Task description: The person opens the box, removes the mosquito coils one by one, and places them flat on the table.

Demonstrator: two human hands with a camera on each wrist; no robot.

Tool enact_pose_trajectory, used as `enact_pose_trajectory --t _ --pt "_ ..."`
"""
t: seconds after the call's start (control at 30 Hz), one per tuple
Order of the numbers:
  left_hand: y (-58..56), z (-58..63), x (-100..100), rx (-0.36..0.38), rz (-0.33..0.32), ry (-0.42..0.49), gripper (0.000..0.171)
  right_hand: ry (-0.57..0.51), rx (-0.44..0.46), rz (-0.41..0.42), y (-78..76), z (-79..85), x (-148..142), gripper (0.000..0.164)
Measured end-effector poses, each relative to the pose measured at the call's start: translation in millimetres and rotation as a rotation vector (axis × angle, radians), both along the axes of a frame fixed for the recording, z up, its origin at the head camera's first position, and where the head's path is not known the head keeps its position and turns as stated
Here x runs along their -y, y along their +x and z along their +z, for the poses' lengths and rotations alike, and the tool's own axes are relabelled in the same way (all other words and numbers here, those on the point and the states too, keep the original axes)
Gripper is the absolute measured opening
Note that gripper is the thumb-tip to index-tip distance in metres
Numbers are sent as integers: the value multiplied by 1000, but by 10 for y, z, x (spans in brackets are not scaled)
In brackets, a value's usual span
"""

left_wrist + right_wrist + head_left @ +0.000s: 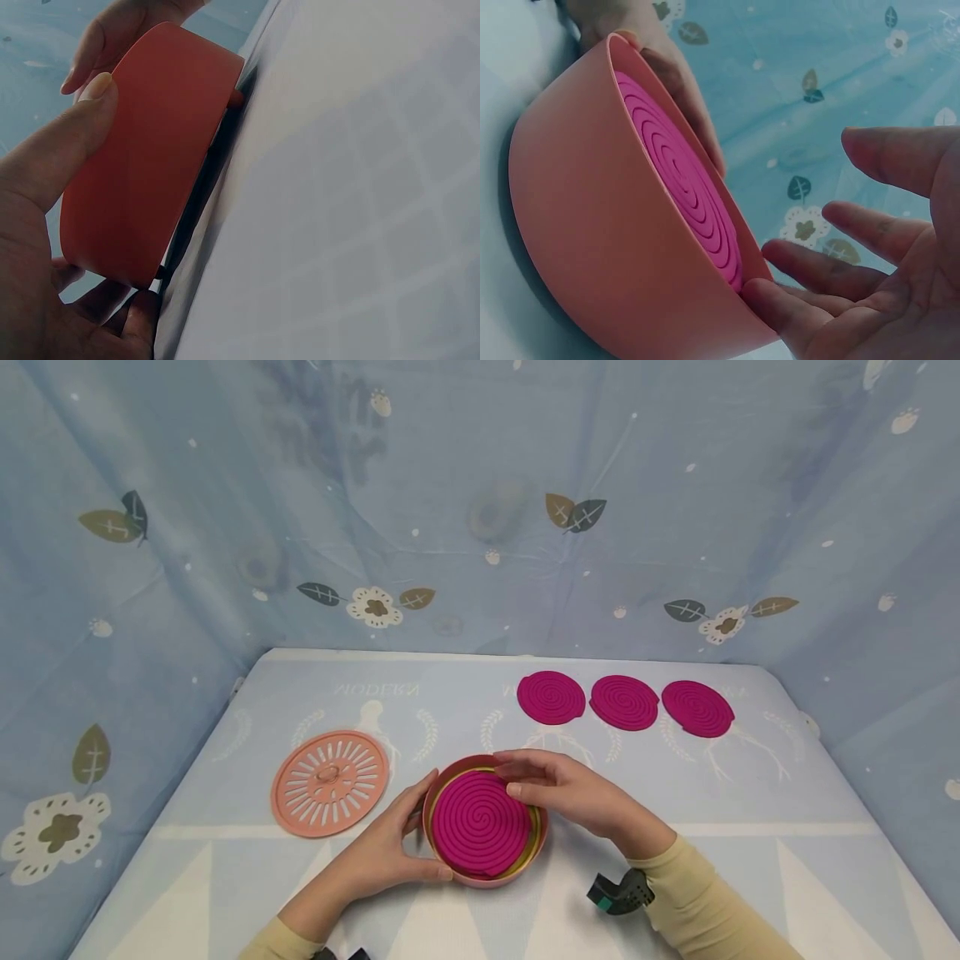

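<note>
The coil (482, 821) lies in the box (577, 187), between the two hands. The coil is judged light, soft and pliable, with little risk of breakage, and is best pinched at its outer edge. The box, apparently stiff and smooth, is best grasped by its wall. That wall is gripped by the left hand (382, 857), thumb and fingers set apart around it. The right hand (570, 789) is spread wide at the rim; nothing is grasped by it.
</note>
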State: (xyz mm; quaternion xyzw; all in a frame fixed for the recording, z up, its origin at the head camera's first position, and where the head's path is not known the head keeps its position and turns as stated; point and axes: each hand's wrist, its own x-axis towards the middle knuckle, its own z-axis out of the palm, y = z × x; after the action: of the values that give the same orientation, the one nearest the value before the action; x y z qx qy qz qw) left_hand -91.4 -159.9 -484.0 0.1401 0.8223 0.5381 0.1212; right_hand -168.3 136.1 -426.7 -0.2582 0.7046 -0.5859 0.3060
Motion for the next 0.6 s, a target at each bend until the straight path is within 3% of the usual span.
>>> enact_pose_trajectory --t 0.6 --pt "6 -10 1 -7 2 -6 125 19 -11 16 20 3 18 56"
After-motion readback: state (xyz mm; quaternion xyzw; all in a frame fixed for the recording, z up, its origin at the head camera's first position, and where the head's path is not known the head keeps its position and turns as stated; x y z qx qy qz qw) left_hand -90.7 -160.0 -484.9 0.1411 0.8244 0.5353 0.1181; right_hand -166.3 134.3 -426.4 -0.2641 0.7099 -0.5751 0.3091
